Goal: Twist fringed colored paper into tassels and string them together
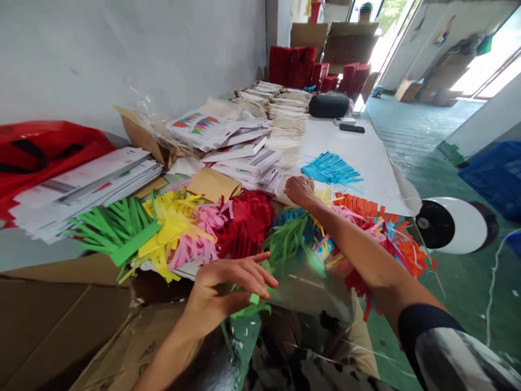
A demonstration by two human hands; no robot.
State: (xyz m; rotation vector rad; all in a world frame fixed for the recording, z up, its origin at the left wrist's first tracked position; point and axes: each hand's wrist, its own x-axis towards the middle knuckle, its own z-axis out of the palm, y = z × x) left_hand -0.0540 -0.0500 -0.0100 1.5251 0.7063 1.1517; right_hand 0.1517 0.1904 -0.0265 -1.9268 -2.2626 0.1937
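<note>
Green fringed paper hangs from my left hand, pinched between thumb and fingers in front of the table edge. My right hand reaches across the table with its fingers curled in, beside the stack of white printed packets; whatever those fingers hold is hidden. Between the hands lies a green tassel-like fringe. Along the near edge sit more fringed papers: a green one, yellow, pink and dark red. A blue fringe lies beyond my right hand, and an orange one is near my right forearm.
White printed packets and a red bag stand at left. Rows of cream bundles, a black case and a phone are farther back. Cardboard is below left; a fan stands right. A person is behind.
</note>
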